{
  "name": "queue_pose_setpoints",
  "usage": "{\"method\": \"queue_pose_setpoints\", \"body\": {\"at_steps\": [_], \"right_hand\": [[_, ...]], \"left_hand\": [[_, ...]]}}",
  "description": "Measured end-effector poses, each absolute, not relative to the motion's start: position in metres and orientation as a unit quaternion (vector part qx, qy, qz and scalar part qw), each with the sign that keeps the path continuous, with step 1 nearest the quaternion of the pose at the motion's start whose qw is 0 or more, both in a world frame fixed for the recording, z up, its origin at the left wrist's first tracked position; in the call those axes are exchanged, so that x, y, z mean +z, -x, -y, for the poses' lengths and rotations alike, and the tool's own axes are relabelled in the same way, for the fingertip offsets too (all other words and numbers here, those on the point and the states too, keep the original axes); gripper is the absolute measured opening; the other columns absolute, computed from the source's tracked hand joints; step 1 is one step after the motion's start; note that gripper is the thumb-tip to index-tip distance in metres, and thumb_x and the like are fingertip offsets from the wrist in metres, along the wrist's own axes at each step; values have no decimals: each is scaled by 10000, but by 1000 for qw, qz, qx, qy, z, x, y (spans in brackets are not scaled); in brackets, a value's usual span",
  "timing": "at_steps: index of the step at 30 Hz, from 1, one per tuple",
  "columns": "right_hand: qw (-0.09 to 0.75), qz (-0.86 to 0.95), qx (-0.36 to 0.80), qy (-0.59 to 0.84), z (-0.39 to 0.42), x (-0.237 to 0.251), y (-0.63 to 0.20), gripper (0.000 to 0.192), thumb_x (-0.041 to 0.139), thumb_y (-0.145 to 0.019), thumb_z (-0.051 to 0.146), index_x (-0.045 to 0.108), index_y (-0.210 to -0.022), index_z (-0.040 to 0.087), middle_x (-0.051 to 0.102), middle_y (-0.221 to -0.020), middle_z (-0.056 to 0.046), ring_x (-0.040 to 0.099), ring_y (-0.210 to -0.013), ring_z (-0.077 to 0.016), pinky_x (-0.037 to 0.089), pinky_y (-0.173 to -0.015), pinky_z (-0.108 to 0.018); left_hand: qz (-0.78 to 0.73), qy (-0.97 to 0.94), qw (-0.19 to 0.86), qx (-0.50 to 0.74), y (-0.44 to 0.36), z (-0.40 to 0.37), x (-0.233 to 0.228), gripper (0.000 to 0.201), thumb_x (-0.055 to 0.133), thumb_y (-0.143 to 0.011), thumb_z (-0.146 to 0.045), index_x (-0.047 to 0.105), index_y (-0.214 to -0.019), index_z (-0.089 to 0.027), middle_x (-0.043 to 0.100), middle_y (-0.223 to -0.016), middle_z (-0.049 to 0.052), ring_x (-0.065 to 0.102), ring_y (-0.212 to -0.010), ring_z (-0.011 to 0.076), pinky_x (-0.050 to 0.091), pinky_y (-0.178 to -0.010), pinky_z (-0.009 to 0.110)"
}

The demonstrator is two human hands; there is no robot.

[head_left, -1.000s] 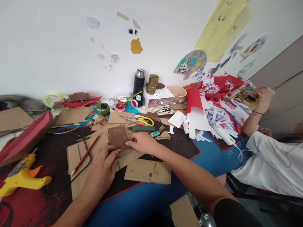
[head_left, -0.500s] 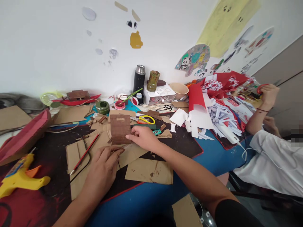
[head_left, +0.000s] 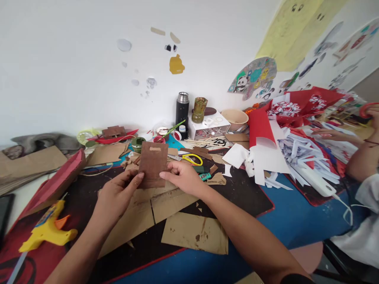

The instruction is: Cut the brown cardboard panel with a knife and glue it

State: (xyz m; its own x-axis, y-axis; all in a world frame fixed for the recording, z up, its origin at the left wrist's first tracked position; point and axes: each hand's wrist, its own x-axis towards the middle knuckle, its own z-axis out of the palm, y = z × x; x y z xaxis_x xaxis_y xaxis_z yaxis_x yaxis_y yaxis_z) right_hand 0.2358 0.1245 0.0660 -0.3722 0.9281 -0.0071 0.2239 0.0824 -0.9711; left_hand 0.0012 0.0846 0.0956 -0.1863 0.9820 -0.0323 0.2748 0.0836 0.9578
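A brown-painted cardboard piece [head_left: 154,163] with a small slot near its top edge is held upright over the table. My left hand [head_left: 120,191] pinches its lower left edge between thumb and fingers. On the opposite edge, my right hand [head_left: 182,177] grips it the same way. Beneath them lie flat cardboard sheets [head_left: 170,203], and a paint-stained cardboard piece [head_left: 195,232] is nearer the front. Just behind my right hand are yellow-handled scissors [head_left: 192,159] and a teal box cutter [head_left: 205,176].
A yellow glue gun [head_left: 49,228] and a pink-lined cardboard boat hull [head_left: 56,181] lie at left. Paint jars, including a green one [head_left: 137,144], and a black thermos [head_left: 182,110] stand behind. White paper strips [head_left: 308,152] pile up at right, beside a co-worker's arm [head_left: 363,157].
My left hand has risen from the cardboard sheets and taken hold of the brown piece's left edge. The view has swung left and up.
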Motion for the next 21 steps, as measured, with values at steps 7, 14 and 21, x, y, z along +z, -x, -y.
{"method": "queue_pose_setpoints", "body": {"at_steps": [7, 14, 21], "right_hand": [[382, 598, 576, 406, -123, 51, -244, 379, 755, -991, 598, 661, -943, 234, 545, -602, 85, 434, -533, -118, 328, -549, -276], [356, 566, 646, 368, -108, 53, -241, 494, 824, -932, 692, 691, -1029, 226, 600, -592, 83, 446, -498, -108, 340, -512, -262], [370, 540, 667, 355, -107, 53, -240, 440, 829, -933, 619, 622, -931, 231, 586, -565, 95, 404, -436, -79, 282, -463, -247]], "left_hand": [[-575, -442, 497, 477, -14, -82, 76, 527, 987, -627, -652, 803, -866, -219, 695, -713, 4, 549, -554, 138, 460, -485, 255], [-562, -325, 511, 563, -25, -75, 75, 635, 1066, -535, -509, 789, -1031, -228, 798, -939, 5, 696, -636, 162, 633, -543, 287], [-555, -347, 549, 519, -28, -68, 66, 549, 1060, -590, -537, 819, -958, -208, 848, -983, 53, 761, -692, 200, 686, -589, 315]]}}
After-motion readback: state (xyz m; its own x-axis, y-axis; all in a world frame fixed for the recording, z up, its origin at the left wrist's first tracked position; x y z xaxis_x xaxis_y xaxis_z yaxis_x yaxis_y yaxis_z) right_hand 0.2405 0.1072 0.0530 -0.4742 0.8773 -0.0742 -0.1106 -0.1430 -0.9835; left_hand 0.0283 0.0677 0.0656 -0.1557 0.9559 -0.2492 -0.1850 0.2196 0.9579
